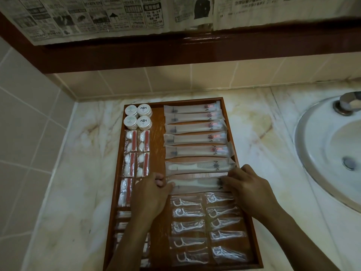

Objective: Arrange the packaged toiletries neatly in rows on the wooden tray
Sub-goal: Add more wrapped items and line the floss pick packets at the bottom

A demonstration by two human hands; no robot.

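Note:
A wooden tray [230, 122] lies on the marble counter. Long translucent toothbrush packets [192, 138] fill its right column in rows. The nearest one, a comb packet [197, 185], lies crosswise, with my left hand [151, 194] gripping its left end and my right hand [247, 185] pressing its right end. Below it, floss-pick packets [188, 226] sit in two columns. Round white soap packs [138, 116] occupy the far left corner, with cotton-bud packets [136, 153] in rows beneath. My left forearm hides part of the left column.
A white sink basin [332, 153] with a metal tap [347, 102] is set in the counter to the right. Tiled walls rise at the left and back. A dark wooden ledge with newspaper above it runs over the counter.

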